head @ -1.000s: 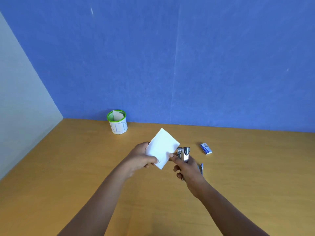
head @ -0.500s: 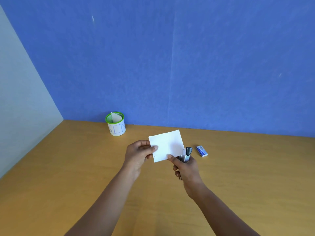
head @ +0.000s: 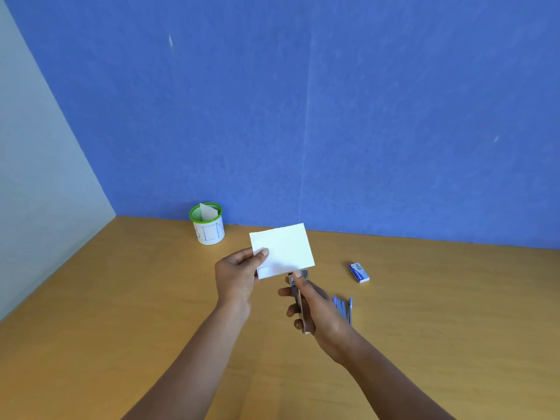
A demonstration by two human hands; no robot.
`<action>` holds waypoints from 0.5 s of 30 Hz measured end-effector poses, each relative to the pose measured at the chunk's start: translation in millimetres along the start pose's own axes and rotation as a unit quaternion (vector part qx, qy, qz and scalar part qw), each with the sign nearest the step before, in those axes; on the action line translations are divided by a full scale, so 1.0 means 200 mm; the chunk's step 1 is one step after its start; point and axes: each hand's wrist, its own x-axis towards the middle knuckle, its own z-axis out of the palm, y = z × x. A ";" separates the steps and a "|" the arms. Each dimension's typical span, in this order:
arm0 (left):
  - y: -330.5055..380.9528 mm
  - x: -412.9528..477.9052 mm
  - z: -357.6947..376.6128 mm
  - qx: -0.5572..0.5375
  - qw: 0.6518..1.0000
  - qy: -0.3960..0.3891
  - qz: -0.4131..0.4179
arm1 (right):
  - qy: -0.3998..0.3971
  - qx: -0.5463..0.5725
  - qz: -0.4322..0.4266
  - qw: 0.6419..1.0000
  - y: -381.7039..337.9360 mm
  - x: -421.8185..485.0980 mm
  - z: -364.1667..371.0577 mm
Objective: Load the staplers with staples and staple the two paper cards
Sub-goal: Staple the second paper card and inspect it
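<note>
Your left hand (head: 236,274), pinching the cards (head: 285,247), had turned them level; your right hand (head: 316,312) gripped the stapler (head: 299,298), its mouth seemingly on their edge, ready to staple.

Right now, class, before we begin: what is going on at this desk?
A person's left hand pinches a paper card by its left edge, above the table. The right hand grips a silver stapler, its nose at the card's lower edge. A blue stapler lies on the table just right of that hand, with a small staple box further right. A second card stands in a green-rimmed cup at the back.
</note>
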 end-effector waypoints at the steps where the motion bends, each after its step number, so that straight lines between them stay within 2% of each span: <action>1: 0.00 0.00 0.00 -0.001 1.000 0.004 0.003 | -0.011 0.004 0.005 1.000 0.00 0.00 0.01; 15: 0.02 -0.01 0.01 0.037 0.997 0.006 0.066 | -0.072 0.165 0.030 0.983 -0.03 0.02 -0.01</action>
